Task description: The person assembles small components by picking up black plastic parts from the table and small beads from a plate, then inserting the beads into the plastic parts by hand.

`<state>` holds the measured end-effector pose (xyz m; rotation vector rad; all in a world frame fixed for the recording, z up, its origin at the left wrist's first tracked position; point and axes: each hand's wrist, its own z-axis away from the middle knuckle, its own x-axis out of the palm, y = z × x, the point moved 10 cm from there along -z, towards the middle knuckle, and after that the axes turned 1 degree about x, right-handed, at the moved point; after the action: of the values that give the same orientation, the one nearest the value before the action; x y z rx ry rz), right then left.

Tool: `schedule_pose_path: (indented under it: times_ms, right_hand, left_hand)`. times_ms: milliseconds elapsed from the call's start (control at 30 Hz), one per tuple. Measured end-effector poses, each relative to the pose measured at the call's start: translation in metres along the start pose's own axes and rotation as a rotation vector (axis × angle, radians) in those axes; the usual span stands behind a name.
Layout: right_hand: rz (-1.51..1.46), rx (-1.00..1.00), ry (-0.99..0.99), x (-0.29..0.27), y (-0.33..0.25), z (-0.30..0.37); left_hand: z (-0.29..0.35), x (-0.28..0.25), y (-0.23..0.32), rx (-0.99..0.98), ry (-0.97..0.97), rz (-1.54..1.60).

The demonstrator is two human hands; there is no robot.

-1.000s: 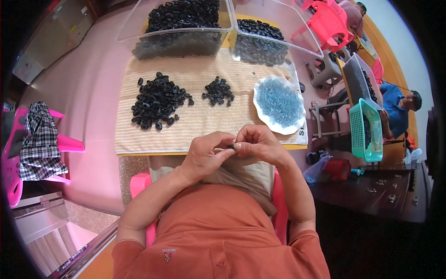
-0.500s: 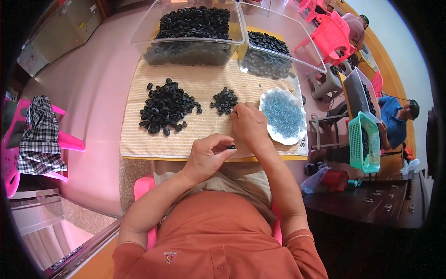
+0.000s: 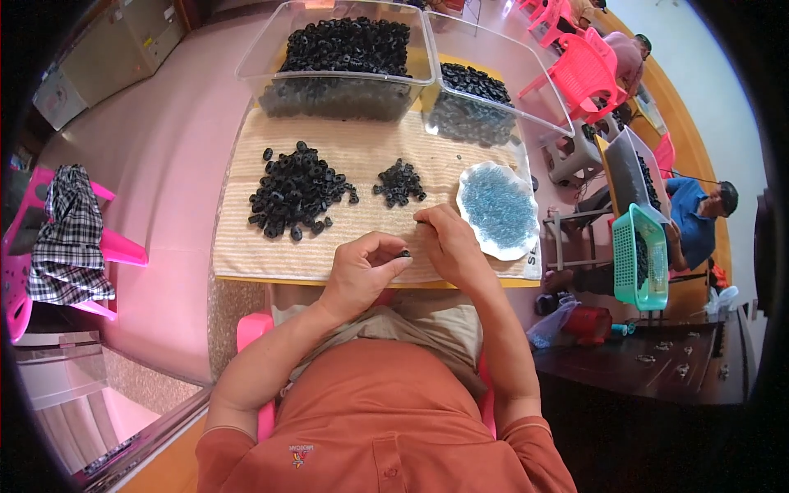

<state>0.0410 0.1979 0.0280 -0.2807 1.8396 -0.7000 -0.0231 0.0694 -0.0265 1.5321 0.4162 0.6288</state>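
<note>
The left hand (image 3: 362, 268) pinches a small, rounded, black plastic-looking piece (image 3: 403, 254) between its fingers, above the near edge of the striped beige cloth (image 3: 288, 261); the right hand (image 3: 453, 243) has its fingers pressed together on a mostly hidden dark bit (image 3: 421, 220), near the small heap of black pieces (image 3: 399, 182). A light, steady left pinch, leaving the piece's upper side uncovered, should serve best.

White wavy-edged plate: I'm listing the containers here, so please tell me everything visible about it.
The white plate looks roughly oval, with a scalloped rim; its material is unclear. It lies flat on the striped cloth, right of the small black pile, covered with tiny translucent bluish pieces. The right hand is beside it; contact is unclear.
</note>
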Motion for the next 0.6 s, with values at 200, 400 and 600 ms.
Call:
schedule_pose_path:
  times_ms: [200, 400, 600]
  right_hand:
    - [-0.24, 0.165, -0.049, 0.01, 0.019, 0.012]
    - [-0.729, 0.339, -0.08, 0.026, 0.035, 0.022]
    - [-0.721, 0.258, -0.055, 0.025, 0.031, 0.023]
  left_hand:
    - [0.0, 0.001, -0.006, 0.006, -0.003, -0.002]
    - [0.0, 0.001, -0.003, 0.033, -0.003, -0.028]
    - [-0.001, 0.001, -0.001, 0.039, -0.004, -0.05]
